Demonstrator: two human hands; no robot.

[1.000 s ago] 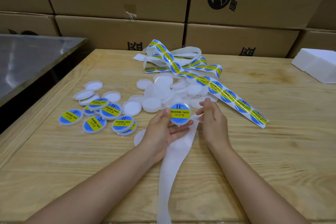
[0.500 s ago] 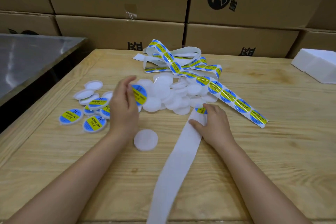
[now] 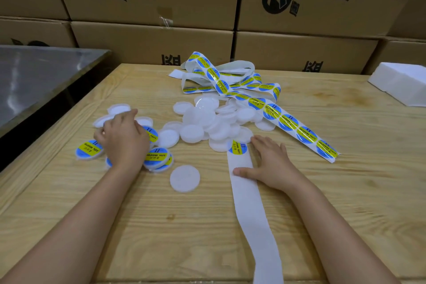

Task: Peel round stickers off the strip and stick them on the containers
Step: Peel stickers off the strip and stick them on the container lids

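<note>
Head view: your left hand (image 3: 124,138) lies palm down over the labelled containers (image 3: 158,157). Its fingers are bent and close together, and their tips reach the plain white lids (image 3: 118,108) at the far edge of that group. You cannot tell from here whether they grip one, because the back of the hand hides what is under them.

Your right hand (image 3: 269,163) rests flat on the wooden table (image 3: 345,203). The fingers are straight and side by side, and the thumb is spread wide, pressing on the bare backing of the strip (image 3: 251,210). Just beyond your right fingertips sits the next sticker (image 3: 237,148), still on the strip and touching the heap of unlabelled containers (image 3: 200,120).

One plain container (image 3: 184,178) lies alone between your two hands, nearer the left wrist. Right of your right fingers, a stickered length of strip (image 3: 306,136) runs diagonally away into a tangle.

Beyond the tangle stand stacked cartons (image 3: 149,39). A white foam block (image 3: 401,83) lies far right and a steel surface (image 3: 34,76) far left.
</note>
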